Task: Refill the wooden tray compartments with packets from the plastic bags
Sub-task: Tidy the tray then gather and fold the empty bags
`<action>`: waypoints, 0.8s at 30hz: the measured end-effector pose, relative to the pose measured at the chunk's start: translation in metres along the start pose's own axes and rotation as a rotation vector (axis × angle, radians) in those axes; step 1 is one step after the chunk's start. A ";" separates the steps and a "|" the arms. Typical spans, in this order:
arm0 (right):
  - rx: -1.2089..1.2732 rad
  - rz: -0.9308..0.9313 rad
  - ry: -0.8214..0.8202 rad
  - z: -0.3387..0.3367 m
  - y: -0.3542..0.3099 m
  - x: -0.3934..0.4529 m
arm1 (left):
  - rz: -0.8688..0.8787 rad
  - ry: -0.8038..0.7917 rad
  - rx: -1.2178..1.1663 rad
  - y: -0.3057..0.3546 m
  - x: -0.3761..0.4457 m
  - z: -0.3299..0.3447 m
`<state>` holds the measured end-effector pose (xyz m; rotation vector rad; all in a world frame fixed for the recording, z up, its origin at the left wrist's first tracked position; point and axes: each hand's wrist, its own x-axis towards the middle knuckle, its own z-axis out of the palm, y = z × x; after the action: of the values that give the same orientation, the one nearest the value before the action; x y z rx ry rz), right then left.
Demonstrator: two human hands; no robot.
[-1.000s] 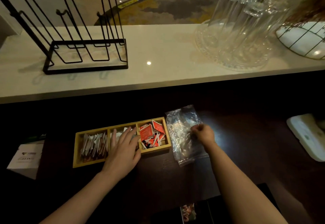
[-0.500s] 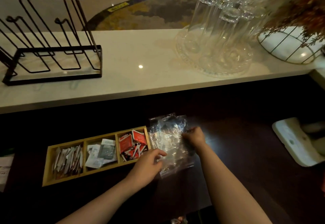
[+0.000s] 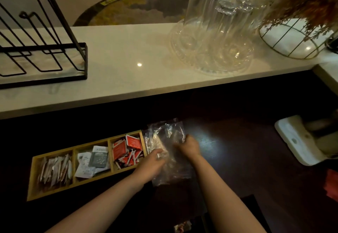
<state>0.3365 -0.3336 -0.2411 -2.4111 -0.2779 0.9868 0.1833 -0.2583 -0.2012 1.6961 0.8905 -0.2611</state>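
A wooden tray (image 3: 31, 183) with three compartments lies on the dark counter. Its left compartment holds pale stick packets (image 3: 54, 170), the middle one white and grey packets (image 3: 93, 161), the right one red packets (image 3: 128, 148). Just right of the tray lies a clear plastic bag (image 3: 164, 136), crumpled. My left hand (image 3: 151, 165) grips the bag's near left side. My right hand (image 3: 188, 146) pinches the bag's right edge. What the bag holds is hard to make out.
A pale stone ledge (image 3: 118, 72) runs behind, carrying a black wire rack (image 3: 43, 50), upturned glasses on a glass tray (image 3: 212, 37) and a wire-framed vase with dried foliage (image 3: 292, 39). A white device (image 3: 296, 139) sits at the right, and a red item (image 3: 332, 185) at the right edge.
My left hand left the tray's middle compartment and moved right onto the plastic bag. The right hand stayed on the bag. The view shifted right.
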 end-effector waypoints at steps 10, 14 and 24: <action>0.180 -0.063 -0.179 0.003 0.000 -0.007 | -0.020 0.054 -0.161 -0.005 0.002 -0.011; 0.493 -0.104 -0.202 -0.018 -0.008 -0.017 | 0.041 0.262 -0.270 0.000 -0.005 -0.025; 0.898 -0.251 -0.496 -0.040 -0.029 -0.057 | -0.014 0.039 -0.482 0.026 -0.025 -0.061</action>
<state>0.3242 -0.3457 -0.1677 -1.2843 -0.2300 1.2346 0.1674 -0.2157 -0.1472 1.2504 0.9088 -0.0166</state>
